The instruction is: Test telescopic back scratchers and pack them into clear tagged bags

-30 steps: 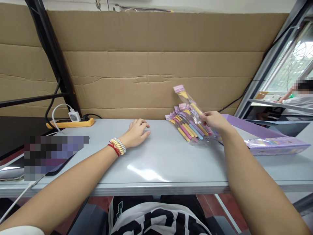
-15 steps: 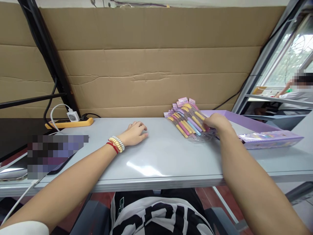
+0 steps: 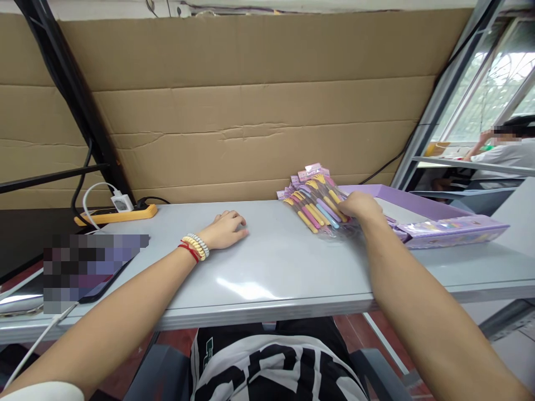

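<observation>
A pile of clear packets of pastel-handled utensils lies on the grey table, right of the middle. My right hand rests on the near end of that pile with its fingers curled over the top packet. My left hand lies palm down on the bare tabletop, fingers loosely bent, nothing in it. Beaded and red bracelets circle its wrist.
A purple tray with more packets sits at the right. A yellow power strip with a white charger lies at the back left, a dark phone near the left edge. Cardboard walls the back. Another person sits far right.
My right hand held one packet raised above the pile a second ago; it has lowered it onto the pile and now rests on it. The left hand has stayed in place.
</observation>
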The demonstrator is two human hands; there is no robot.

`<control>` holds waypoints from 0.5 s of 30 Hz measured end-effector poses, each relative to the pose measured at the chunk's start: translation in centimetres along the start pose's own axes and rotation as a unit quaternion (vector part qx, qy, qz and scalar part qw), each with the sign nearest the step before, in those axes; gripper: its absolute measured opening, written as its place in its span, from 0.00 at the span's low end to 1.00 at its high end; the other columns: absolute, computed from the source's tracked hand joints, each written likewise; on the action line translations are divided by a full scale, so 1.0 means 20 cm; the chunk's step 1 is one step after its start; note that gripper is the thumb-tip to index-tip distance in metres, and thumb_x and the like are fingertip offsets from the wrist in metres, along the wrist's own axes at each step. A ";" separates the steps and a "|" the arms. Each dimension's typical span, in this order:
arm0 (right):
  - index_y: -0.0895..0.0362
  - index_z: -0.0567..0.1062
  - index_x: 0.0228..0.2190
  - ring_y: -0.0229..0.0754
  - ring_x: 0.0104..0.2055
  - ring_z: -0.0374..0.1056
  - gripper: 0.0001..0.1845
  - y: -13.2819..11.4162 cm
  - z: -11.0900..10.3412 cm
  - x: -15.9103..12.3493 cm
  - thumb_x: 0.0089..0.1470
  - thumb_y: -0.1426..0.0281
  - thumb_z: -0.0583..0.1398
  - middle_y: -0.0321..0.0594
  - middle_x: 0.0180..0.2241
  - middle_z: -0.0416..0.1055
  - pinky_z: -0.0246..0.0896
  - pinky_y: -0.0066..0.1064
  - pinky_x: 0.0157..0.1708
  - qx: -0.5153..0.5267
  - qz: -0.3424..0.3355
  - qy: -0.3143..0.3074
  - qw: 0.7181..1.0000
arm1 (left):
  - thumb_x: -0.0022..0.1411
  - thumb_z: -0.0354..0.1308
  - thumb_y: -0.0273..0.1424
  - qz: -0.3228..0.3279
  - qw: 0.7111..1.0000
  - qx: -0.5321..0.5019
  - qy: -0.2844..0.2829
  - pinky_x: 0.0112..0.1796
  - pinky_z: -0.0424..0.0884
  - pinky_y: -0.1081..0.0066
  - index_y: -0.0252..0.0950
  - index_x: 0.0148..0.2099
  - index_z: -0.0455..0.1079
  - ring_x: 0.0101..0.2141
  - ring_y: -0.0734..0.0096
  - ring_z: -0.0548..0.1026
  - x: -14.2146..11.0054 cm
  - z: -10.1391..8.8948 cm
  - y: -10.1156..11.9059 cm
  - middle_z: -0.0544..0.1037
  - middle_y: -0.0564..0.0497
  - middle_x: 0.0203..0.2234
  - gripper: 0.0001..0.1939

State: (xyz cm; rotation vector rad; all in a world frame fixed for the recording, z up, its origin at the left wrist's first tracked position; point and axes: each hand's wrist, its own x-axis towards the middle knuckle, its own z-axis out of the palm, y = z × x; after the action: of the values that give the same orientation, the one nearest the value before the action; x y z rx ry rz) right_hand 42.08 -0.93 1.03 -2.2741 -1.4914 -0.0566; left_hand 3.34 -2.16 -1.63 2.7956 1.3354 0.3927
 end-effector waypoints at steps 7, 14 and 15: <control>0.58 0.72 0.26 0.56 0.33 0.70 0.09 -0.08 -0.05 -0.09 0.36 0.69 0.61 0.52 0.25 0.70 0.61 0.38 0.25 -0.036 0.068 -0.049 0.996 | 0.63 0.44 0.44 0.001 1.000 -0.002 -0.003 0.53 0.58 0.53 0.36 0.47 0.68 0.51 0.54 0.64 -0.01 0.01 0.00 0.70 0.41 0.47 0.21; 0.64 0.70 0.42 0.61 0.45 0.66 0.23 -0.15 -0.07 -0.17 0.46 0.63 0.56 0.64 0.43 0.67 0.62 0.44 0.37 0.018 0.031 0.138 0.990 | 0.62 0.44 0.45 -0.019 1.000 0.005 0.012 0.53 0.58 0.54 0.36 0.47 0.68 0.52 0.54 0.64 0.00 -0.02 -0.07 0.69 0.41 0.48 0.22; 0.64 0.69 0.43 0.61 0.47 0.64 0.23 -0.18 -0.06 -0.19 0.48 0.64 0.55 0.63 0.45 0.66 0.61 0.44 0.40 0.027 0.005 0.172 0.985 | 0.61 0.44 0.45 -0.031 0.999 0.009 0.017 0.53 0.58 0.55 0.36 0.48 0.68 0.52 0.54 0.64 0.00 -0.03 -0.09 0.69 0.41 0.48 0.23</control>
State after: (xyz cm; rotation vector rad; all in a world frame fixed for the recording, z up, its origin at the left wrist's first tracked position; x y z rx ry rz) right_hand 37.55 -3.47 2.35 -2.0974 -1.2829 -0.3816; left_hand 1.83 -1.03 -1.25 2.7651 1.4362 0.4302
